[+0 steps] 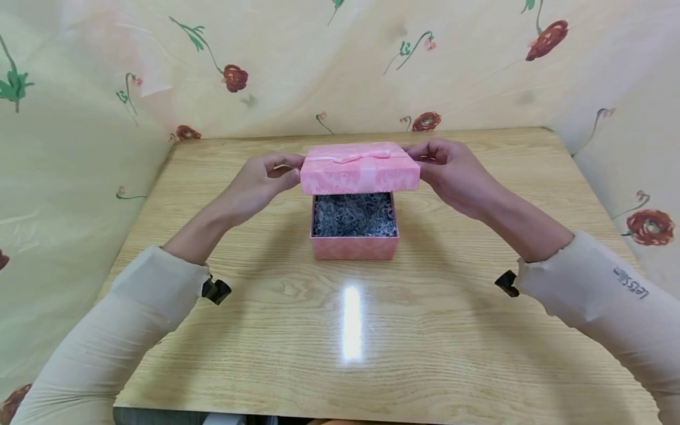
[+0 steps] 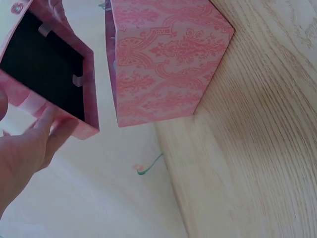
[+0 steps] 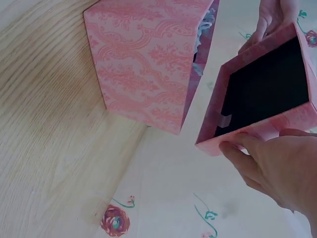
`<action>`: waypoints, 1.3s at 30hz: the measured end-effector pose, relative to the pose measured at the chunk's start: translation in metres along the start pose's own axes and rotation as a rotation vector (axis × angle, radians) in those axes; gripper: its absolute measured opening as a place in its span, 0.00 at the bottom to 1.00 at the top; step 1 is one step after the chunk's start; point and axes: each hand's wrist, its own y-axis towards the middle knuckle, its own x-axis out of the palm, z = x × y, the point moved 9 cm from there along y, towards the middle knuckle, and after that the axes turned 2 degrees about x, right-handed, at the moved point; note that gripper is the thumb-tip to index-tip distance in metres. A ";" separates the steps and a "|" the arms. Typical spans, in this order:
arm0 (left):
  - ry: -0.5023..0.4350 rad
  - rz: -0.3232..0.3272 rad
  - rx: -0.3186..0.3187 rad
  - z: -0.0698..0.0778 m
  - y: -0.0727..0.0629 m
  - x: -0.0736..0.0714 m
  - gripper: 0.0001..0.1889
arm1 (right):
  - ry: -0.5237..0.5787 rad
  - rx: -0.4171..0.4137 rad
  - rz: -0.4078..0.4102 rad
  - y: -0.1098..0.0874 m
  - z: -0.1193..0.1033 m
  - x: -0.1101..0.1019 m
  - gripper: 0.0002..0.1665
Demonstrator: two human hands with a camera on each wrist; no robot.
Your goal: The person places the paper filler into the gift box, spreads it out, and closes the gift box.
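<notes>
A pink patterned box lid (image 1: 340,177) with a ribbon and bow hangs tilted above and behind the open pink gift box (image 1: 354,248). At the lid's left end, my left hand (image 1: 260,183) grips it with fingers and thumb. My right hand (image 1: 454,174) holds the opposite end the same way. Grey shredded paper (image 1: 355,215) fills the box. Both wrist views show the lid's black inside (image 2: 47,64) with small tape tabs, and the box's damask-patterned side (image 3: 141,59). In the head view the lid hides the box's back rim.
The box stands on a light wood-grain table (image 1: 287,330) with a bright light reflection near its middle. Flower-printed sheeting (image 1: 292,71) rises behind the table and at both sides. A small black device (image 1: 216,290) sits at the left cuff, another (image 1: 507,284) at the right.
</notes>
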 end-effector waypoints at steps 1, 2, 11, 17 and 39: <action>-0.006 -0.007 -0.004 -0.001 0.000 0.000 0.21 | -0.047 0.004 0.006 0.000 0.000 0.000 0.14; -0.025 -0.016 -0.006 -0.001 0.000 0.000 0.20 | -0.082 0.007 0.010 0.000 0.000 -0.001 0.13; -0.216 -0.047 -0.012 -0.006 0.000 0.006 0.24 | -0.208 -0.075 0.027 -0.002 -0.003 0.001 0.11; -0.229 -0.038 -0.023 -0.009 -0.002 0.006 0.24 | -0.183 -0.122 0.018 -0.003 -0.006 0.005 0.11; -0.250 -0.080 -0.117 -0.036 -0.010 0.021 0.23 | -0.137 -0.122 -0.038 -0.005 0.029 0.020 0.09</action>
